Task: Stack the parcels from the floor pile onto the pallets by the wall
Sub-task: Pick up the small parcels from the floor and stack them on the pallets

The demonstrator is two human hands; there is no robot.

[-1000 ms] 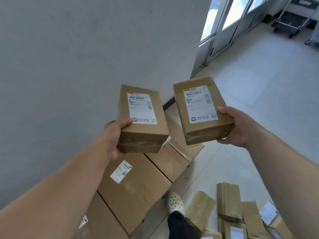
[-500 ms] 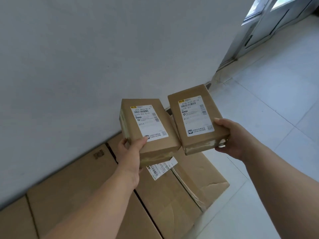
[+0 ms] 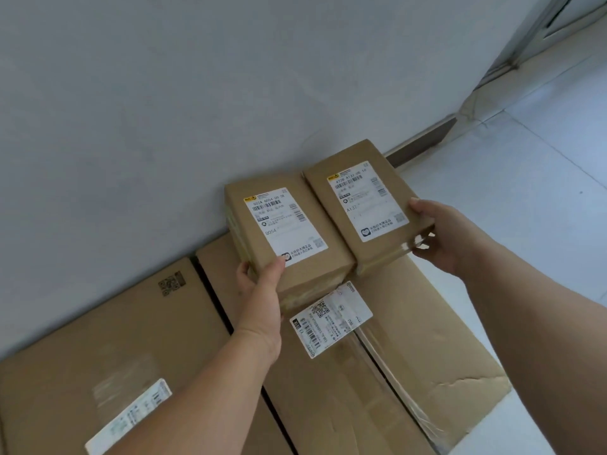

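Parcels: two, seemingly touching; left hand, right hand hold one each

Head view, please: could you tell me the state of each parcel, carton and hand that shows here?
left parcel, sealed, label up, gripped by the left hand.
right parcel, sealed, label up, gripped by the right hand.
taped carton, shut, top creased, lying flat below both parcels.
left carton, shut, lying flat beside it.

The wall is closing off the far edge of the big cartons. The left parcel and right parcel are crowding that edge; the near edges are lying open.
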